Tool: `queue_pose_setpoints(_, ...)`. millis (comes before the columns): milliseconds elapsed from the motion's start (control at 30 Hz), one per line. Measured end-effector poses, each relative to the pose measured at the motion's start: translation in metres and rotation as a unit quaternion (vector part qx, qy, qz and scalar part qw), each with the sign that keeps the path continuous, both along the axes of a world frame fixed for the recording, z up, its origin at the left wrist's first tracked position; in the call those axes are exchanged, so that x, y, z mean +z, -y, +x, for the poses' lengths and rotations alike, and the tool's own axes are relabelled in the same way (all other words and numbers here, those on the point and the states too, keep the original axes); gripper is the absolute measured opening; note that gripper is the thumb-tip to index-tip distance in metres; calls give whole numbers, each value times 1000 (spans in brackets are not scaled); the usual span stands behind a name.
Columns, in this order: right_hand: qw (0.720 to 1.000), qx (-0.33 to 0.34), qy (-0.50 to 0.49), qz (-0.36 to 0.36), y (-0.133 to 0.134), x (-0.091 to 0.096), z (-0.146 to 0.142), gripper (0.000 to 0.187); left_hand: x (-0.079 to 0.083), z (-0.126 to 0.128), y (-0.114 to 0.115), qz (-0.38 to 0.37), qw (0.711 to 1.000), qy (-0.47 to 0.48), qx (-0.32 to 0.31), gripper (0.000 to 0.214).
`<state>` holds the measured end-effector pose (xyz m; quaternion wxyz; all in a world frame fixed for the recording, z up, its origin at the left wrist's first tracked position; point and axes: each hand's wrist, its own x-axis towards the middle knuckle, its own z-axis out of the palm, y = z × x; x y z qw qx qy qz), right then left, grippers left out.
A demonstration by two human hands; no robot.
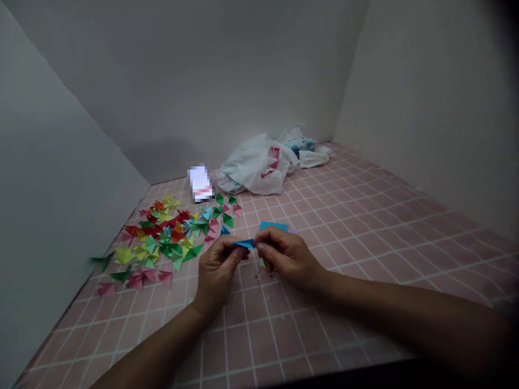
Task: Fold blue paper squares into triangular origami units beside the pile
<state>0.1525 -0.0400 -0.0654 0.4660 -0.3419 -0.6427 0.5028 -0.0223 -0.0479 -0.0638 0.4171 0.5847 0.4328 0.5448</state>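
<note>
A small folded piece of blue paper (244,243), narrow and pointed, is held between my two hands above the table. My left hand (217,266) pinches its left part between thumb and fingers. At its right end, the thumb and index finger of my right hand (287,255) are closed on it. Just behind my right hand lies a blue paper sheet (274,225), partly covered by the hand. To the left of my left hand spreads a pile of folded paper pieces (164,232) in red, yellow, green, pink and blue.
A pink tablecloth with a white grid (348,216) covers the table. Behind the folded pieces stands a lit phone (200,183), its screen blurred. White plastic bags (259,165) lie at the back, near the wall. Pale walls (52,178) enclose the table's left, back and right.
</note>
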Motion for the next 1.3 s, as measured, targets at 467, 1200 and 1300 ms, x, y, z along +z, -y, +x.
queue_pose_setpoints(467,954,37,-167,-247,-4,-1,-4,23,-5,-6,-5,166,974,-147,36,12)
queue_pose_setpoints(1200,909,75,-215,-349,-11,0,0,30,-12,-8,-11,240,953,-182,21,16)
queue_pose_setpoints(1300,908,78,-215,-350,-11,-2,1,31,-13,-9,-12,251,947,-197,35,18)
